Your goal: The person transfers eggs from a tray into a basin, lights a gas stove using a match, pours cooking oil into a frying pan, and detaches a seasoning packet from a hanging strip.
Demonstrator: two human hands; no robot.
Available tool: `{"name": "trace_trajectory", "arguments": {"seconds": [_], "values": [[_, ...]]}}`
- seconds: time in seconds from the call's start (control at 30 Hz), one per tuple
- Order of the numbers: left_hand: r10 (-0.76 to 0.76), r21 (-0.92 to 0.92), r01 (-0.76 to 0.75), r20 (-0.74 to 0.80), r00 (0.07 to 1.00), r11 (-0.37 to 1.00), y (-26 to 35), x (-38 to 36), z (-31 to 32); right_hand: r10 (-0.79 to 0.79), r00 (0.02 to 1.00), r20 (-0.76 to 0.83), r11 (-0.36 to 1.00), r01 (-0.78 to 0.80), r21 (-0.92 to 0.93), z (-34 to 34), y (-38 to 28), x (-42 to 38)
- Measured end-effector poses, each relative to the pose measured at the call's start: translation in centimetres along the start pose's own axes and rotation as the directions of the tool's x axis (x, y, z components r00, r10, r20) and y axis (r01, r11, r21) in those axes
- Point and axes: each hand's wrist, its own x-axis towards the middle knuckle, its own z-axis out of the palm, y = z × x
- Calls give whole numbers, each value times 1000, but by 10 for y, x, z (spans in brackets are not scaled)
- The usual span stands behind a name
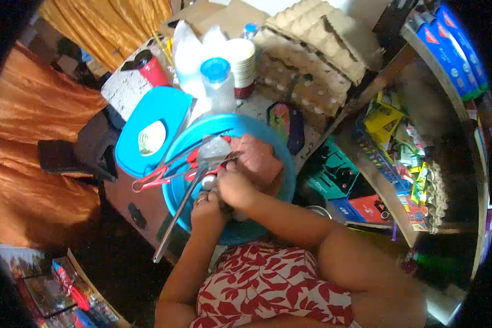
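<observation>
Both my hands are inside a round blue basin (286, 164). My left hand (209, 212), with a ring on one finger, is closed at a small whitish round thing (209, 181); what it grips is hidden. My right hand (236, 187) is closed just above and right of it, fingers curled round something I cannot make out. Red-handled utensils (192, 158) and a pale, broad-headed tool (216, 148) lie beyond my fingers. A long metal utensil (175, 221) rests over the near left rim. A pinkish-brown sheet or packet (257, 161) fills the basin's right side.
Left of the basin lies a blue lid (127, 147) with a white label. Behind stand a blue-capped clear jar (218, 82), stacked pale cups (242, 63) and a red cup (154, 72). Egg trays (306, 71) lean at the back right. Wooden shelves (388, 191) hold packets and boxes.
</observation>
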Motion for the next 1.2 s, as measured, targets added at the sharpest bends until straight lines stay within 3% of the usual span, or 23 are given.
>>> {"name": "trace_trajectory", "arguments": {"seconds": [0.1, 0.17, 0.27, 0.3, 0.33, 0.37, 0.43, 0.47, 0.5, 0.53, 0.57, 0.6, 0.67, 0.7, 0.73, 0.77, 0.83, 0.97, 1.03, 1.07, 1.1, 1.17, 1.2], "values": [[-11, -5, 10, -13, 1000, 1000, 4, -1, -8, -194, 978, -72, 981, 195, 6, -29, -4, -7], [-14, 83, 13, 9, 1000, 996, 7, -3, -17, -195, 977, -80, 981, 196, 6, -98, -24, -13], [-145, 76, 133, 166, 976, 988, 24, -7, -51, -140, 893, -428, 963, 224, 152, -147, 22, 13], [-152, 72, 142, 160, 975, 987, 25, -10, -54, -42, 843, -536, 976, 150, 159, -163, 57, 37], [-128, 47, 124, 95, 987, 991, 25, -16, -57, -84, 798, -597, 946, 251, 203, -215, 48, 45], [-102, 24, 101, 29, 994, 995, 24, -22, -56, 105, 829, -549, 960, 59, 274, -249, 45, 55], [-83, 21, 83, -10, 996, 996, 21, -29, -53, -15, 850, -527, 999, 35, 29, -290, 94, 95], [-67, 23, 68, -38, 997, 997, 19, -34, -52, -25, 849, -527, 999, 44, 23, -312, 100, 105], [-72, 21, 73, -47, 996, 997, 16, -37, -49, 134, 945, -298, 990, -116, 80, -334, 98, 111], [-58, 18, 59, -49, 997, 998, 12, -40, -43, 287, 957, -44, 955, -282, 93, -350, 96, 113], [-46, 14, 47, -51, 998, 999, 10, -40, -40, 278, 960, -43, 958, -274, 88, -359, 95, 112], [-57, 11, 58, -54, 997, 998, 12, -39, -41, 157, 950, -271, 978, -188, -92, -364, 96, 110], [-59, -9, 59, -103, 993, 998, 15, -38, -44, -94, 796, -598, 912, -172, -371, -374, 84, 105], [-78, -9, 78, -109, 991, 997, 15, -36, -43, -192, 678, -710, 868, -220, -445, -378, 78, 106], [-85, -7, 85, -85, 993, 996, 14, -36, -42, -547, 464, -697, 741, -119, -660, -381, 90, 118], [-89, -4, 89, -60, 994, 996, 12, -37, -43, -549, 465, -694, 745, -104, -659, -378, 106, 132], [-90, -9, 90, -67, 994, 996, 10, -37, -44, -253, 869, -425, 734, -114, -669, -373, 140, 168], [-102, -17, 101, -65, 993, 995, 12, -37, -43, -4, 881, -473, 728, -322, -606, -386, 178, 214], [-118, -12, 118, -60, 991, 993, 13, -36, -44, 184, 937, -296, 923, -268, -276, -402, 243, 254], [-122, -12, 122, -63, 991, 993, 14, -36, -44, 170, 926, -337, 906, -281, -315, -403, 233, 244], [-124, -13, 124, -58, 991, 992, 15, -34, -45, 286, 929, -234, 903, -343, -258, -412, 217, 237], [-109, -48, 104, -119, 987, 993, 16, -31, -47, 301, 894, -333, 846, -411, -339, -411, 164, 207], [-113, -47, 108, -118, 987, 993, 16, -31, -47, 230, 907, -352, 918, -323, -232, -413, 187, 217]]}}
